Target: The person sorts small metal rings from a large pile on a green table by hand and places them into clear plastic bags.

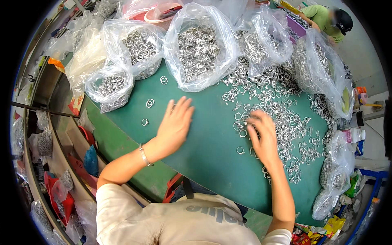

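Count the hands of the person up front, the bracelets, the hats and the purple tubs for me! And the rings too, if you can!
Hands: 2 (left hand, right hand)
Bracelets: 1
Hats: 1, black
Purple tubs: 1
Rings: too many and too jumbled to count
Total without rings: 5

My right-hand fingers [261, 116]: motion-blurred; whether they grip anything, cannot tell. My left-hand fingers [186, 108]: blurred at the tips. Small silver-coloured metal ring [174, 107]: partly covered by the left. Heaped silver-coloured metal rings [288, 126] on the flat green tabletop [212, 143]: finer detail too small to tell. My cream cloth shirt [179, 226]: cut off by the lower edge. Co-worker in lime-green top [316, 16]: lower body hidden.
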`<action>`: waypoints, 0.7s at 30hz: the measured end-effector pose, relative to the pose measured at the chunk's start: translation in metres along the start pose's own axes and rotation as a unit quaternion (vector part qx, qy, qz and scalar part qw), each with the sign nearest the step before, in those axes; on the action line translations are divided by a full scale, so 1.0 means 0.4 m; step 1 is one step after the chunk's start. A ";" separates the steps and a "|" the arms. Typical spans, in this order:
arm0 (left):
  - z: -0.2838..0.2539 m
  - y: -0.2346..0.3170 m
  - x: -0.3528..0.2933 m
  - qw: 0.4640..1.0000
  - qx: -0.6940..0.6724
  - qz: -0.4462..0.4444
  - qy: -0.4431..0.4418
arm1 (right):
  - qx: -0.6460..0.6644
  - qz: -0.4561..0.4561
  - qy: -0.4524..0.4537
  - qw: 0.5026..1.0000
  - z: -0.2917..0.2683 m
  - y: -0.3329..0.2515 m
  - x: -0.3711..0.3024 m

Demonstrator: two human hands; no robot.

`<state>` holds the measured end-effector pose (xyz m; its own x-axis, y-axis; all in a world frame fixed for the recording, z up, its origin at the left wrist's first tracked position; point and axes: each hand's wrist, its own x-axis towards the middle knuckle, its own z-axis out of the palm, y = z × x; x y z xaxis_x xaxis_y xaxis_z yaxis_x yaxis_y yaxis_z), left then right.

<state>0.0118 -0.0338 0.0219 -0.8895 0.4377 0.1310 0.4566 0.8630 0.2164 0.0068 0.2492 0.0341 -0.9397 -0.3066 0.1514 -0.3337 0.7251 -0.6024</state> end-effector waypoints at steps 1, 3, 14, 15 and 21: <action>0.014 0.016 0.028 0.999 -0.041 0.029 0.019 | -0.029 -0.008 0.049 0.998 0.012 0.004 0.028; 0.024 0.055 0.109 0.995 -0.030 0.088 0.027 | -0.105 -0.028 0.062 0.992 0.050 -0.011 0.093; 0.087 0.033 0.170 0.958 -0.266 0.110 0.000 | -0.202 -0.049 -0.080 0.975 -0.009 -0.005 -0.098; 0.078 0.033 0.157 0.950 -0.300 0.087 0.004 | -0.203 -0.042 -0.064 0.976 -0.025 0.001 -0.111; 0.035 0.068 0.105 0.874 -0.478 -0.014 -0.086 | -0.108 0.046 0.096 0.988 -0.023 0.015 -0.122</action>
<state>-0.0132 0.0115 0.0199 -0.8524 0.5227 -0.0174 0.1680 0.3053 0.9373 0.0501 0.2740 0.0303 -0.9569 -0.1247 0.2623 -0.2340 0.8658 -0.4422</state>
